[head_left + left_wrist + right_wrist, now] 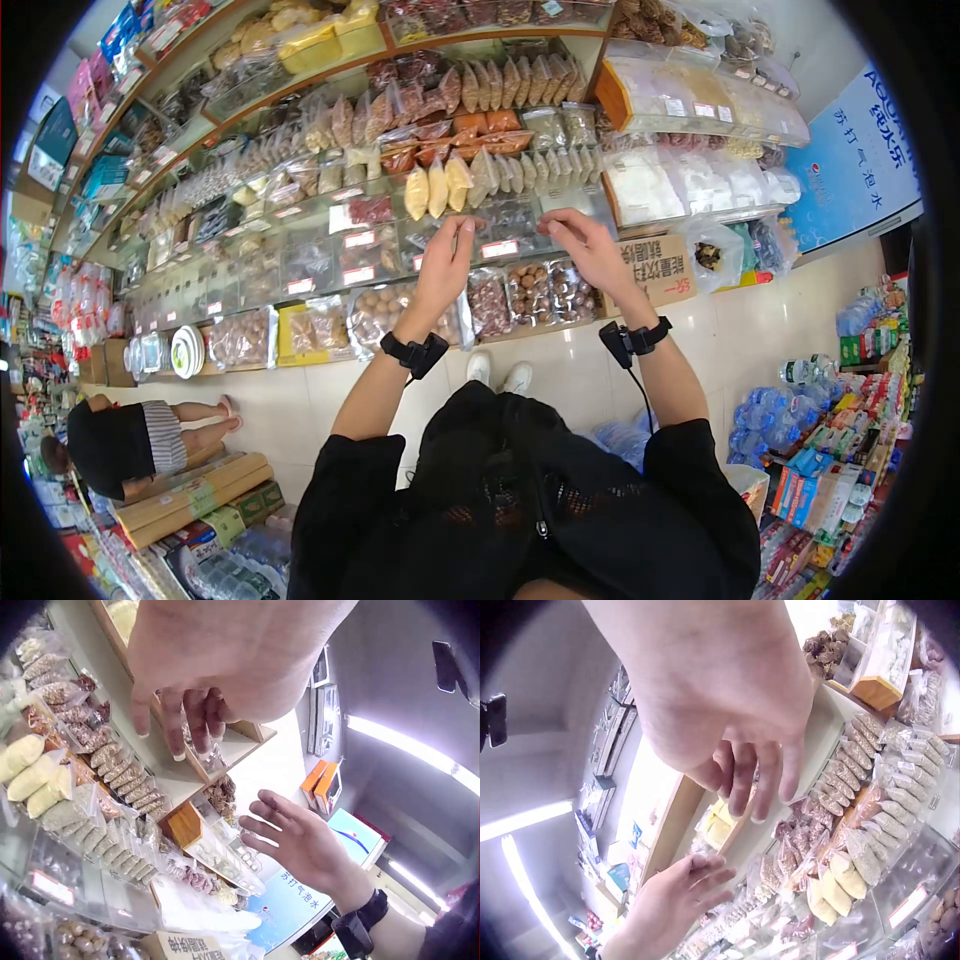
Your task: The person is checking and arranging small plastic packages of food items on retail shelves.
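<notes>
The left hand (447,262) and right hand (588,250) reach forward side by side, well apart, each free, with fingers relaxed and slightly bent; whether any fingertip touches the display cannot be told. Both forearms stretch out from loose black sleeves, with a black wrist camera (415,352) strapped on each wrist. Just beyond the left hand's fingertips stand three plump clear bags of smooth yellow powder (437,190), leaning in a row on the tiered display shelf, and to their right follow slim bags of greyish, grainy goods (545,165). Between the hands, a white price label (499,248) with red print is fixed to the front of the see-through bins, which the hands partly cover in the head view. Nearer the body, glossy packs of rounded brown pieces (528,292) lie along the lowest tier, beside a brown cardboard box (657,268) with black lettering. Higher up, orange-red bags (485,122) sit below a rank of upright bags with coarse, brownish contents (520,85). Off to the right are soft white packages (640,185) and a blue Pepsi panel (850,150). Behind, on pale, shiny floor tiles (730,340), are blue-tinted bottles (775,415); at far left another person (110,440) bends over.
</notes>
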`<state>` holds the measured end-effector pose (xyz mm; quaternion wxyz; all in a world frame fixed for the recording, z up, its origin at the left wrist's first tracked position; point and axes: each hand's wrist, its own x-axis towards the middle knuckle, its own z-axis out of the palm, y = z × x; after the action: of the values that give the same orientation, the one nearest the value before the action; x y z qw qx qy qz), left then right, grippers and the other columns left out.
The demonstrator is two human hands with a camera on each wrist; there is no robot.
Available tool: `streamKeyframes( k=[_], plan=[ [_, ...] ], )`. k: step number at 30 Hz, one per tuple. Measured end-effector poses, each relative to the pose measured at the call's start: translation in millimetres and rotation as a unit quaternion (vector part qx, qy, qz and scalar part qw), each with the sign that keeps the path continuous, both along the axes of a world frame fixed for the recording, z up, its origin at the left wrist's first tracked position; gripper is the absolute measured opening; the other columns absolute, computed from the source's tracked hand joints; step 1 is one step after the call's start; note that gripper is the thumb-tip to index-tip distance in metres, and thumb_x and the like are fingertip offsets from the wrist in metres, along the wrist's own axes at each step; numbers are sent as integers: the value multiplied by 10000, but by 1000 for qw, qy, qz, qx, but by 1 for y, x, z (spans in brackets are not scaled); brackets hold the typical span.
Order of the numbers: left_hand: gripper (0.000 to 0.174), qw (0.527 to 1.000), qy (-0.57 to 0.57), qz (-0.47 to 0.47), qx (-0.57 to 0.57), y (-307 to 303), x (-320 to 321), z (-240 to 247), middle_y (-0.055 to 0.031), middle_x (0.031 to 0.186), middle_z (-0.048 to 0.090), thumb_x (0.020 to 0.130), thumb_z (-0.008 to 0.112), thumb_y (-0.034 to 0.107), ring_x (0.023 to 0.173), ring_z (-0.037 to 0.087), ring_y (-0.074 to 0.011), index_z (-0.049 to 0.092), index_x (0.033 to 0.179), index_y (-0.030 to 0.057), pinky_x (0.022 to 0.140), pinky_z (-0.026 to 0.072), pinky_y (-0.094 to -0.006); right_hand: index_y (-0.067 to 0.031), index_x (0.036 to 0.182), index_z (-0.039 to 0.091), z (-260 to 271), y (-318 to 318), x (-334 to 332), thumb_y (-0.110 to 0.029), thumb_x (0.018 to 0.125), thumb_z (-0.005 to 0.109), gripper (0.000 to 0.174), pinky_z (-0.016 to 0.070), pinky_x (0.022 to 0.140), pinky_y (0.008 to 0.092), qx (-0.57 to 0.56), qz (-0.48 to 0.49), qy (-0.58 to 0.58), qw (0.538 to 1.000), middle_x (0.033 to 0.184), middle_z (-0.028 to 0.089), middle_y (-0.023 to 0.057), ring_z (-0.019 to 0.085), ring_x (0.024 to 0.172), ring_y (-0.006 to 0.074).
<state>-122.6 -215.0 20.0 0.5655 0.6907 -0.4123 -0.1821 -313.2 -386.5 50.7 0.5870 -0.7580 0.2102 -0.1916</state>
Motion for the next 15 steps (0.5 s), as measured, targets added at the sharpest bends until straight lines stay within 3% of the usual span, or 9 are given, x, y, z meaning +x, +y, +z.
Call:
streamKeyframes(
  k=[2, 3, 8, 10, 12, 13, 15],
  plan=[
    [249, 1000, -16, -2, -22, 29, 6, -4, -165, 1061, 689, 1056, 487, 201, 1015, 649, -293, 627, 1094, -2, 928, 474, -371, 9, 1205, 620, -5, 10, -8, -179, 1038, 548, 261, 512, 904, 287, -38, -1, -26, 999, 1045, 731, 101, 681, 1008, 158],
    [209, 997, -78, 10, -19, 44, 11, -6, -168, 1071, 668, 1041, 507, 163, 1044, 627, -308, 631, 1085, 2, 941, 464, -370, 8, 1203, 620, -8, 15, -11, -175, 1040, 544, 257, 512, 899, 286, -39, -13, -43, 998, 1025, 726, 90, 679, 993, 154],
    [171, 992, -120, 22, -30, 129, 35, 12, -170, 1065, 657, 1017, 544, 133, 1030, 620, -336, 637, 1093, 11, 925, 469, -380, 4, 1199, 623, -10, 45, -22, -137, 1038, 545, 227, 508, 889, 286, -1, -67, -33, 997, 975, 710, 70, 670, 958, 144],
    [187, 990, -121, 68, 1, 161, 44, 15, -181, 1074, 657, 1013, 560, 156, 1018, 631, -343, 634, 1103, 9, 909, 478, -392, 7, 1194, 620, -18, 61, -20, -125, 1032, 550, 221, 511, 889, 289, 29, -74, -25, 997, 1062, 684, 84, 669, 972, 153],
    [206, 990, -107, 88, 28, 181, 51, 17, -190, 1075, 657, 1005, 581, 176, 1009, 640, -349, 632, 1105, 3, 898, 486, -395, 25, 1157, 608, -19, 69, -14, -105, 1038, 525, 195, 510, 905, 284, -79, -72, -66, 992, 1140, 612, 80, 649, 997, 155],
    [212, 991, -97, 92, 23, 188, 53, 16, -190, 1071, 658, 1001, 587, 176, 1007, 641, -348, 632, 1111, 0, 899, 487, -390, 30, 1159, 606, -20, 74, -8, -87, 1034, 516, 193, 499, 929, 288, -75, -71, -73, 992, 1202, 555, 83, 629, 1039, 162],
    [219, 991, -89, 96, 17, 196, 60, 16, -190, 1067, 659, 998, 592, 176, 1005, 643, -347, 631, 1117, -3, 900, 487, -386, 31, 1159, 605, -17, 82, 5, -86, 1033, 520, 193, 495, 935, 290, -95, -78, -71, 990, 1206, 557, 84, 627, 1047, 167]
  ],
)
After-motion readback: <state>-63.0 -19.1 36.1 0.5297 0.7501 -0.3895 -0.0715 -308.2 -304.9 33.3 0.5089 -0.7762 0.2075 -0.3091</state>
